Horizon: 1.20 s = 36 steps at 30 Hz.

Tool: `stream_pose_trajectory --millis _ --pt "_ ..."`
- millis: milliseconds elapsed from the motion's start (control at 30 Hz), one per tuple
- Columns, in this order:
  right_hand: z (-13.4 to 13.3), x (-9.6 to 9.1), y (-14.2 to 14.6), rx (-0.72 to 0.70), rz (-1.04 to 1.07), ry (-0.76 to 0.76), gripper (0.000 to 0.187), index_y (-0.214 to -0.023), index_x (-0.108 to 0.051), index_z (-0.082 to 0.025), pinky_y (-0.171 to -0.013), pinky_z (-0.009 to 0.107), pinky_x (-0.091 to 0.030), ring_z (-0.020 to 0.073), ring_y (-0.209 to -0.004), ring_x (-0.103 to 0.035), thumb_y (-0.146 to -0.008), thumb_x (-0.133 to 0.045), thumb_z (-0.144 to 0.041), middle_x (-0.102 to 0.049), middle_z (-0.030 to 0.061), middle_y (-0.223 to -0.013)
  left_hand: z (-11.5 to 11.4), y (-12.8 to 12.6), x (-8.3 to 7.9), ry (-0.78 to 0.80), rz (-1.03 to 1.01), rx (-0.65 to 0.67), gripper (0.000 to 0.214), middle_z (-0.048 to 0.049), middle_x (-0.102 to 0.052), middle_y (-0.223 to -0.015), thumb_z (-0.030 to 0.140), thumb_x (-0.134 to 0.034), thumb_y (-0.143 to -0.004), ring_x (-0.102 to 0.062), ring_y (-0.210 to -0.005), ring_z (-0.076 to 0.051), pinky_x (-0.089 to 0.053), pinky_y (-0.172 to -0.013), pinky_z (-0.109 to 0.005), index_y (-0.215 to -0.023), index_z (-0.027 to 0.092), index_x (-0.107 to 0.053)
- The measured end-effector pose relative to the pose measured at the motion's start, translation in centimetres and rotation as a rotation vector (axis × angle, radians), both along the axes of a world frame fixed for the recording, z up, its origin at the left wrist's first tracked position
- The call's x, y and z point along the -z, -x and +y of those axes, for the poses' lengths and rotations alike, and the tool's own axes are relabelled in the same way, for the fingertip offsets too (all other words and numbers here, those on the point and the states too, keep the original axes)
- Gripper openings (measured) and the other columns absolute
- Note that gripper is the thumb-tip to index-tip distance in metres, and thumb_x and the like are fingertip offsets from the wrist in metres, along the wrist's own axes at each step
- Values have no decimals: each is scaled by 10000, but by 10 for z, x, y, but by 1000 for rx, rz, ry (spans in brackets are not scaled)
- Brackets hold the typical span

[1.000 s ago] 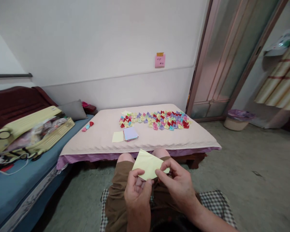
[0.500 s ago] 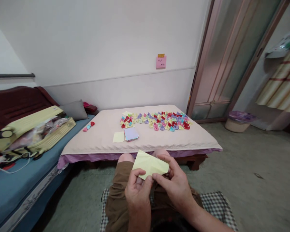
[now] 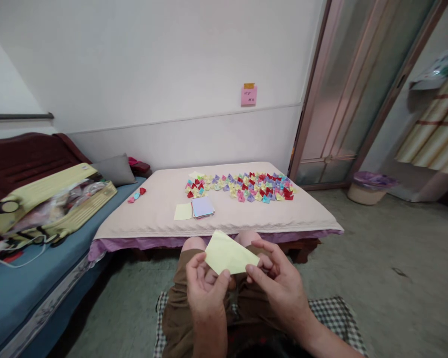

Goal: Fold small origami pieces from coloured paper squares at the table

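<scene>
A pale yellow sheet of paper (image 3: 229,253), partly folded into a pointed shape, is held over my knees. My left hand (image 3: 208,283) grips its lower left edge, thumb on top and fingers beneath. At its right corner, my right hand (image 3: 278,276) pinches the paper between thumb and fingers, with the index finger raised. On the covered table in front lie a stack of coloured square paper (image 3: 203,207) with a lilac sheet on top and a yellow square sheet (image 3: 182,212) beside it. Behind them spread many small folded paper pieces (image 3: 261,186) in several colours.
A cream cloth covers the low table (image 3: 149,209). Left of it, an open yellow suitcase (image 3: 52,199) with bagged things lies on a blue couch (image 3: 70,233). A lined bin (image 3: 369,189) stands at right. A pink note (image 3: 249,95) hangs on the wall.
My left hand has shifted slightly left, and its fingers now reach the paper's left edge. My right hand has slid a little right to the right corner. The paper stays between both hands.
</scene>
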State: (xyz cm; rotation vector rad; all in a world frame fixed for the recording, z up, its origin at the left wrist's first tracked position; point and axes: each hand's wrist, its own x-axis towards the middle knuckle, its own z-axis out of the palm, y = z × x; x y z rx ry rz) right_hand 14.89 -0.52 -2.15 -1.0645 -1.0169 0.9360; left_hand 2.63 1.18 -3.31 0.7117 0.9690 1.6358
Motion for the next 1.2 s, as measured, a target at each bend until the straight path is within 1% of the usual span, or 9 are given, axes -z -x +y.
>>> stream_pose_trajectory --millis 100,233,367,533,633,800,933,1067,1200 --pt "-2 5 3 -19 -12 41 449 -1115 -556 -207 -502 254 -468 149 -513 -565 -702 -720 -269 -504 -78 -548 1 4 -5 6 -33 -19 577 -54 -656 -976 125 -764 -602 -669 -684 -137 -528 -632 -250 -1107 219 -502" --pt "-1 11 5 -54 -19 51 488 -1155 -544 -191 -517 268 -482 164 -540 -598 -707 -717 -278 -603 -41 -596 2 8 -2 55 -23 190 262 -48 -692 -800 222 -718 -684 -617 -589 -127 -482 -570 -238 -925 142 -653" --pt "3 16 3 -84 -66 32 481 -1185 -513 -185 -560 291 -509 180 -594 -633 -743 -679 -275 -661 -8 -674 4 13 2 -1 87 160 130 -23 -679 -721 226 -711 -700 -579 -583 -102 -456 -553 -202 -786 131 -690" --pt "-1 17 -4 201 -326 -160 493 -1218 -497 -213 -774 339 -527 210 -866 -662 -755 -668 -211 -689 70 -976 4 18 -4 27 237 87 178 32 -610 -482 312 -697 -736 -510 -406 -82 -412 -429 -170 -772 148 -638" --pt "-11 7 -4 202 -432 -294 494 -1287 -439 -244 -750 288 -536 163 -758 -668 -826 -599 -169 -698 9 -819 -1 19 -12 -9 386 67 193 -25 -705 -607 336 -666 -758 -624 -491 -135 -522 -514 -233 -824 156 -640" --pt "-18 -9 0 -48 -522 -340 654 -1386 -349 -315 -752 204 -536 123 -774 -690 -820 -567 -68 -730 -25 -875 -7 25 -17 -347 822 -94 104 -42 -749 -835 194 -595 -802 -710 -751 -168 -568 -704 -254 -860 191 -682" --pt "-13 -10 -6 -159 -530 -346 555 -1325 -460 -337 -721 171 -535 114 -785 -693 -842 -555 -79 -730 -14 -983 -7 27 -15 -707 1020 -293 187 -59 -745 -939 78 -566 -795 -710 -863 -152 -556 -774 -216 -925 184 -648" --pt "-13 -13 -14 -159 -564 -412 356 -1091 -650 -288 -671 154 -515 116 -730 -683 -815 -580 -75 -743 -20 -880 -8 26 -13 -791 1093 -357 210 -87 -735 -1006 48 -549 -793 -706 -910 -159 -557 -785 -226 -945 183 -601" --pt "-13 -17 -17 -100 -622 -361 147 -818 -686 -228 -511 173 -458 114 -524 -589 -787 -604 -109 -671 -29 -622 -12 26 -13 -815 1158 -349 234 -102 -732 -1024 29 -540 -779 -706 -924 -182 -556 -797 -248 -923 194 -623"
